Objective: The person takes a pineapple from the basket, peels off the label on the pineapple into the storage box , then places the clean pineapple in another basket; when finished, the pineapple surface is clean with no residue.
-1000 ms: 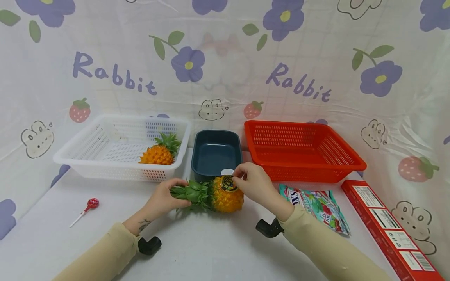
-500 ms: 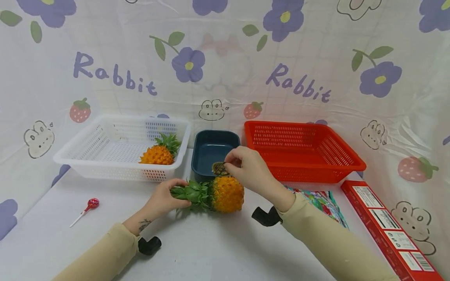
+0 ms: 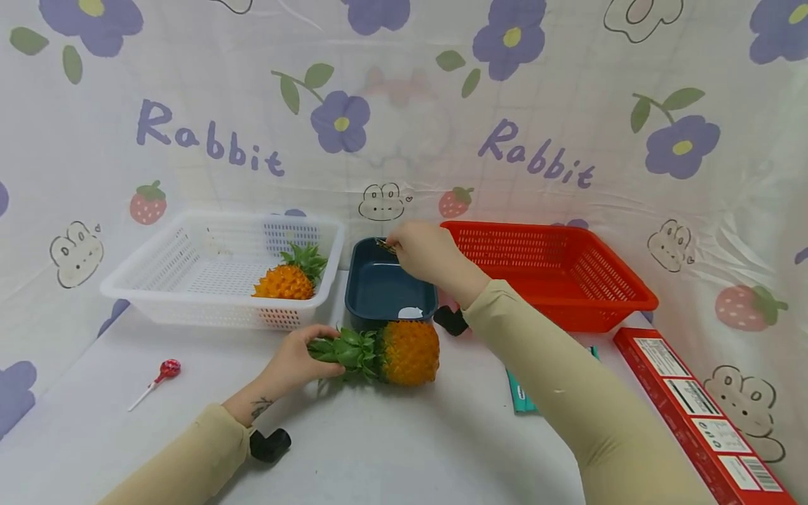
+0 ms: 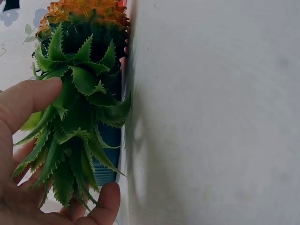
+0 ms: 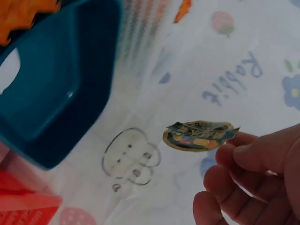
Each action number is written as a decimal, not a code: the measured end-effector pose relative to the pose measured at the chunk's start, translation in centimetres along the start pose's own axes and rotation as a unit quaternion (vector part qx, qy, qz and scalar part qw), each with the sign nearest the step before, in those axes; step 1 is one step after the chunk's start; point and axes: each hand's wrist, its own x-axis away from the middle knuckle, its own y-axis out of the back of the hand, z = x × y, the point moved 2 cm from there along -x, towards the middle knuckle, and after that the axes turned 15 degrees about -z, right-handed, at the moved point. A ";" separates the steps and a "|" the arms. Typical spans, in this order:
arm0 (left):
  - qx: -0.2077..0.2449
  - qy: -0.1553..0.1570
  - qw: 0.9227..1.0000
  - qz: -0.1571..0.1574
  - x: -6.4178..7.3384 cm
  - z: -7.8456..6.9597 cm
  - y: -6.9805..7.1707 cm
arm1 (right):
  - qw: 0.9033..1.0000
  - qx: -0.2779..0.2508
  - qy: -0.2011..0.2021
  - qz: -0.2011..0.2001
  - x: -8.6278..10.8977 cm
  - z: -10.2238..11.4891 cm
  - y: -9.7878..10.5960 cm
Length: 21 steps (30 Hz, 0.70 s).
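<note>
A small, screened-off bench-top station: a white curtain printed with rabbits, strawberries, purple flowers and the word "Rabbit" rises behind and along both sides of a white bench, with perforated plastic baskets, one white, one red. The wider room cannot be told.

The desk has a plain white top. Along its back edge stand three containers in a row: a white basket toward the back left corner, a dark blue tray at the middle, and a red basket toward the back right. Right in front of the tray, an orange pineapple lies on its side, leafy crown pointing to the left edge. Over near that left edge, I spot a red lollipop. A long red box lies slantwise along the right edge; beside it, a mostly hidden packet shows a teal corner.
</note>
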 end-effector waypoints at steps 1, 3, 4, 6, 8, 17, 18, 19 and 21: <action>-0.001 0.001 1.000 -0.001 0.0 -0.1 0.0 | 1.000 0.022 0.005 0.008 -0.3 -0.1 -0.4; -0.002 0.003 1.000 -0.001 0.0 -0.2 0.0 | 0.998 0.061 0.017 0.023 -0.9 -0.5 -1.3; -0.003 0.004 1.000 -0.001 0.0 -0.2 0.0 | 0.996 0.081 0.027 0.034 -1.2 -0.6 -1.9; -0.004 0.006 1.000 -0.001 0.0 -0.2 0.0 | 0.990 0.119 0.051 0.051 -1.5 -0.8 -3.1; -0.003 0.008 1.000 -0.002 0.0 -0.1 0.0 | 0.983 0.151 0.081 0.068 -1.8 -0.9 -4.3; -0.009 0.002 1.000 -0.005 0.0 0.0 0.1 | 0.970 0.179 0.128 0.104 -2.5 -0.6 -7.9; -0.010 0.000 1.000 -0.004 0.0 0.0 0.1 | 0.969 0.181 0.132 0.106 -2.6 -0.7 -8.1; -0.008 0.000 1.000 -0.003 0.0 0.0 0.1 | 0.968 0.182 0.135 0.106 -2.7 -0.7 -8.3; -0.007 0.001 1.000 -0.002 0.0 0.0 0.1 | 0.967 0.183 0.138 0.108 -2.9 -0.7 -8.6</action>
